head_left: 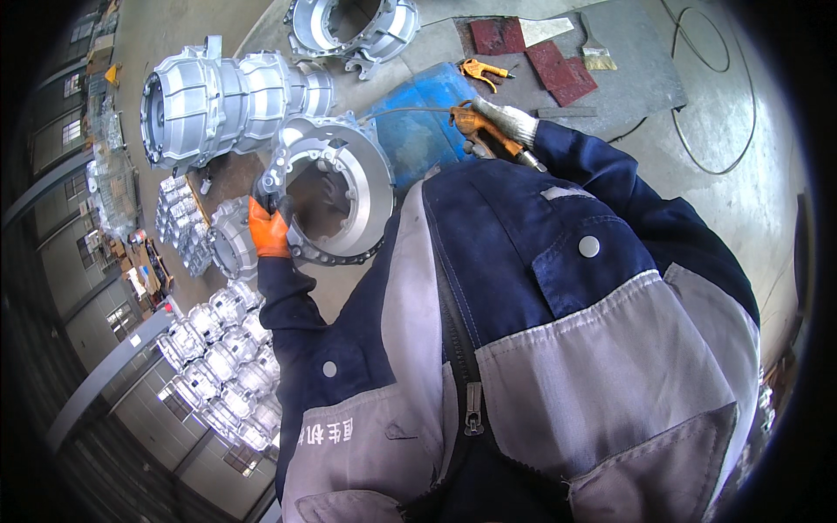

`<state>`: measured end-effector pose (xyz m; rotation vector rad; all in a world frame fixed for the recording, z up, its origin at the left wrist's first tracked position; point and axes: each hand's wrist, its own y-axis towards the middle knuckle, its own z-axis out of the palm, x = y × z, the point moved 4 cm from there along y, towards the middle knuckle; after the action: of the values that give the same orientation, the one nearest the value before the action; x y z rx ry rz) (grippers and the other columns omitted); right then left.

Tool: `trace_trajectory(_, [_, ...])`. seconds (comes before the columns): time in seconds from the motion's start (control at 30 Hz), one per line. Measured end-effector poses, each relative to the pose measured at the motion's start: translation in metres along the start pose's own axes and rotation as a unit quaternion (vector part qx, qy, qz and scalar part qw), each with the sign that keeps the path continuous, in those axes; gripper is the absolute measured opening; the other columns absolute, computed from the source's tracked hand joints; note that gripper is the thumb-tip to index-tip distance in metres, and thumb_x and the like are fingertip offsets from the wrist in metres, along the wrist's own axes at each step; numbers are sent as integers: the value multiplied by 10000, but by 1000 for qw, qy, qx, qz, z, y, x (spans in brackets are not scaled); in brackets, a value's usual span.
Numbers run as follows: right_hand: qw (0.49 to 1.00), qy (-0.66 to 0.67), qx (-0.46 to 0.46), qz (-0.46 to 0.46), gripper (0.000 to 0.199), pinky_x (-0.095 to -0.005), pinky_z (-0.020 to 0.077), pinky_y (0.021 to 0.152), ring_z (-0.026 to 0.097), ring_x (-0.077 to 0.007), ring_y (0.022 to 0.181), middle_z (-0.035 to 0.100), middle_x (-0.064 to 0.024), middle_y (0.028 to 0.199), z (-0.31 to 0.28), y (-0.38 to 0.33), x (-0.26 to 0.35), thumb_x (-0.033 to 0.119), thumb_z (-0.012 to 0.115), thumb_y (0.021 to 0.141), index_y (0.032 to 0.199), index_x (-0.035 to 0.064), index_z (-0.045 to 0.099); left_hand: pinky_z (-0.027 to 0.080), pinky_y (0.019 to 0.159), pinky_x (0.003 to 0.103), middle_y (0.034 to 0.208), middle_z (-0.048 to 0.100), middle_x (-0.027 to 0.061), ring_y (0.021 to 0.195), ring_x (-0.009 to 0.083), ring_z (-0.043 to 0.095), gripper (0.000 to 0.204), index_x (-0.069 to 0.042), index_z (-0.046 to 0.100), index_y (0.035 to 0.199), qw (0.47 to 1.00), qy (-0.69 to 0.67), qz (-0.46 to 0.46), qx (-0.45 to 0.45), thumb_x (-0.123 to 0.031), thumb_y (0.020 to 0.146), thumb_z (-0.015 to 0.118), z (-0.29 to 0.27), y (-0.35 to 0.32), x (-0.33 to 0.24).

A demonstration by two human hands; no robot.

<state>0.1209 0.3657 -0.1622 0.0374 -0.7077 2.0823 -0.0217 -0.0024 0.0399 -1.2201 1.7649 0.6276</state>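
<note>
A silvery cast metal housing (370, 174) with a wide round opening stands at the left of my body. My left hand (268, 222), in an orange glove with dark fingers, is closed on the bolt-holed flange at the housing's left rim. To the right, my right hand (510, 120), in a whitish glove, grips an orange air tool (475, 129) with a metal fitting at its lower end. A long thin rod (405, 111) runs from the tool toward the housing's upper edge. Beneath the tool lies a blue sheet (427, 100). My right fingers are partly hidden.
Further housings stand beyond: one lying sideways (231, 105), another at the top (384, 39). On a dark mat (641, 74) rest a yellow-orange air gun (488, 71), dark red abrasive pads (571, 83), a brush (597, 50) and a flat bar (567, 112). A hose (750, 131) loops at right. Stacked castings (222, 357) fill the left.
</note>
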Motion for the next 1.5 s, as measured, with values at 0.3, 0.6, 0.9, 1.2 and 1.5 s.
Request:
trace_trajectory(0.3, [1000,-18,10,0,462,-289,531,479,622,-222,626,610,-95,772,0,6,2,471,497,869,1060,52,539,373,890,266,1122,532,43,1018,139,500,526,-21,449,1233,1000,7,-12,8,-5,735,615,-1,1,1])
trace_trajectory(0.6, [1000,17,1,-2,485,-305,539,528,623,-248,702,606,-108,837,-9,3,0,455,507,870,1088,22,527,367,902,273,1141,526,47,1049,147,492,537,-26,449,1237,1000,3,0,3,-3,726,612,1,2,-2])
trace_trajectory(0.9, [999,-35,-8,-12,474,-277,517,526,600,-179,611,616,-81,774,-7,1,2,511,499,853,961,55,571,365,901,274,1132,527,47,1037,142,492,531,-24,453,1231,1000,10,2,3,-5,721,602,6,1,-12])
trace_trajectory(1.2, [996,-81,-26,7,478,-277,503,551,589,-146,621,616,-56,776,-5,6,6,539,493,848,908,78,603,386,863,267,1106,536,34,1000,132,500,526,-31,461,1227,1000,23,1,7,-6,722,604,6,2,-14])
trace_trajectory(1.5, [999,-8,-31,-7,480,-256,496,454,580,-165,516,624,-131,786,7,-12,10,498,461,878,1045,57,550,413,781,247,1036,549,19,898,107,515,492,-29,472,1209,1000,12,-2,-3,-11,734,600,8,4,-18])
